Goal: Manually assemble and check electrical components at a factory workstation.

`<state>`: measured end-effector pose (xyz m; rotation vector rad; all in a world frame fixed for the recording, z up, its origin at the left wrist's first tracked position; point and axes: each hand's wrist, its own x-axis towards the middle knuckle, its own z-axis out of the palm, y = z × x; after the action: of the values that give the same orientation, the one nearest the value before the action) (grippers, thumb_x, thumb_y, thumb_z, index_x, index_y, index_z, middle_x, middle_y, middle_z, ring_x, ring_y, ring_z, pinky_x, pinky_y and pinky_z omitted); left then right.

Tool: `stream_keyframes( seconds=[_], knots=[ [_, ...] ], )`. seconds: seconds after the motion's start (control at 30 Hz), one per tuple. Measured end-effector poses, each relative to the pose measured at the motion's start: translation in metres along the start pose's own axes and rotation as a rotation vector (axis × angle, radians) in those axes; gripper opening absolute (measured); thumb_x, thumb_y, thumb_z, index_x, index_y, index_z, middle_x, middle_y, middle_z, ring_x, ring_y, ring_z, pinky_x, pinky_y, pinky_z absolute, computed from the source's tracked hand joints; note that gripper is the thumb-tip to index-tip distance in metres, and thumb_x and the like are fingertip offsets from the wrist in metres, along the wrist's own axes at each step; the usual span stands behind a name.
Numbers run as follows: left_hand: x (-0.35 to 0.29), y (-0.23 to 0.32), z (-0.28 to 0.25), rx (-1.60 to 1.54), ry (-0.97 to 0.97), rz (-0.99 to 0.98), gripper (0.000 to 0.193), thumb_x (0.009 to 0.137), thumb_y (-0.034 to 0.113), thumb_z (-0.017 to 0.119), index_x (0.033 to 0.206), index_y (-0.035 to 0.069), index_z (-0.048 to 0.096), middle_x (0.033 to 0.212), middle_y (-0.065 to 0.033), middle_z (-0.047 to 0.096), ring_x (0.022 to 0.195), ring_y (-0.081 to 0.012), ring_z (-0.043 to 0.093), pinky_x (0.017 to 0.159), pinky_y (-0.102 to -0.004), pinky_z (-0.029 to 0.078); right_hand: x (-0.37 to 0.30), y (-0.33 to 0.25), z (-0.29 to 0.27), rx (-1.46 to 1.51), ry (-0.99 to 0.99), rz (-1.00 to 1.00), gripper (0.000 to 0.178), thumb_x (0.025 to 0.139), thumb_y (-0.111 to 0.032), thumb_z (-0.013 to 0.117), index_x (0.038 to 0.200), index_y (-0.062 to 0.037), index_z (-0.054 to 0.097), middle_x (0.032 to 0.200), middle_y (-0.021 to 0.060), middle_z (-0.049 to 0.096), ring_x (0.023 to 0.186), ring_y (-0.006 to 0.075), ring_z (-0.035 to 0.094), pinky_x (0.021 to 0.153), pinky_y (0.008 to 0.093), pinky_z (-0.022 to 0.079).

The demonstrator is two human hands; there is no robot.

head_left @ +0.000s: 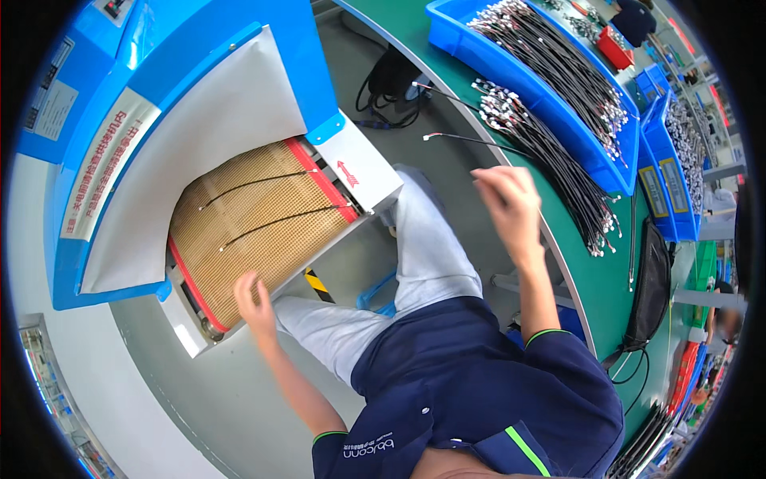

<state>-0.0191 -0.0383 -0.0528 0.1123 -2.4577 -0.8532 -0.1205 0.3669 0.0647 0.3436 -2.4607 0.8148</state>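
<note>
My left hand (254, 307), fingers loosely bent and apart, hovers by the near edge of a tan mesh conveyor belt (263, 255) with red borders. It holds nothing that I can see. Two thin black cables lie spaced apart on the belt: the farther cable (255, 182) and the nearer cable (286, 218), both with small end connectors. My right hand (511, 203) is raised over the gap beside the green table, its fingers half curled and nothing visible in them. To its right lies a bundle of black cables (550, 156) with white connectors; a couple of cable ends stick out past the table edge.
A blue machine housing (315, 72) with a pale curtain (239, 96) covers the belt's far end. On the green table (570, 239) stand a blue bin (455, 36) full of cables, another blue bin (666, 180) and a black pouch (650, 287). My legs straddle the belt's corner.
</note>
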Motion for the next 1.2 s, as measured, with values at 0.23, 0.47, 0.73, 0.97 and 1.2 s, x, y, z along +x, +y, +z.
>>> stream_keyframes(
  seconds=[0.23,0.47,0.73,0.97,1.2],
  knots=[
    [-0.045,0.052,0.035,-0.181,-0.158,-0.094,0.019,0.081,-0.002,0.056,0.099,0.002,0.061,0.101,-0.0114,0.058,0.096,-0.0257,0.056,0.085,-0.0332,0.044,0.003,0.038,-0.060,-0.389,0.207,0.253,0.014,0.070,-0.005,0.071,0.082,-0.0048,0.064,0.084,0.0079,0.057,0.081,0.0246,0.052,0.073,0.0332,0.043],
    [-0.059,0.077,0.053,-0.287,-0.280,-0.159,0.015,0.082,-0.001,0.056,0.095,0.002,0.062,0.100,-0.0112,0.058,0.095,-0.0240,0.057,0.083,-0.0313,0.044,0.001,0.047,-0.066,-0.476,0.170,0.283,0.011,0.072,-0.005,0.069,0.079,-0.0027,0.060,0.084,0.0079,0.057,0.081,0.0243,0.053,0.073,0.0333,0.044],
    [-0.067,0.079,0.057,-0.338,-0.349,-0.191,0.016,0.082,0.000,0.055,0.096,0.003,0.062,0.100,-0.0102,0.058,0.094,-0.0240,0.057,0.081,-0.0316,0.045,0.004,0.055,-0.070,-0.456,0.148,0.321,0.012,0.074,-0.008,0.068,0.082,-0.0017,0.061,0.081,0.0086,0.058,0.079,0.0235,0.055,0.072,0.0322,0.045],
    [-0.070,0.079,0.059,-0.357,-0.377,-0.234,0.016,0.083,0.000,0.055,0.096,0.003,0.062,0.101,-0.0103,0.058,0.094,-0.0249,0.056,0.081,-0.0325,0.045,0.004,0.064,-0.088,-0.085,0.309,0.477,0.008,0.087,-0.011,0.061,0.090,-0.0034,0.060,0.078,-0.0021,0.057,0.065,0.0057,0.050,0.060,0.0197,0.042],
    [-0.060,0.085,0.061,-0.362,-0.343,-0.177,0.016,0.082,-0.002,0.055,0.096,0.002,0.062,0.098,-0.0099,0.059,0.091,-0.0227,0.058,0.078,-0.0298,0.045,0.008,0.024,-0.095,-0.153,0.337,0.310,0.007,0.082,-0.004,0.064,0.089,-0.0029,0.063,0.078,-0.0003,0.060,0.056,0.0036,0.044,0.050,0.0177,0.035]
  ],
)
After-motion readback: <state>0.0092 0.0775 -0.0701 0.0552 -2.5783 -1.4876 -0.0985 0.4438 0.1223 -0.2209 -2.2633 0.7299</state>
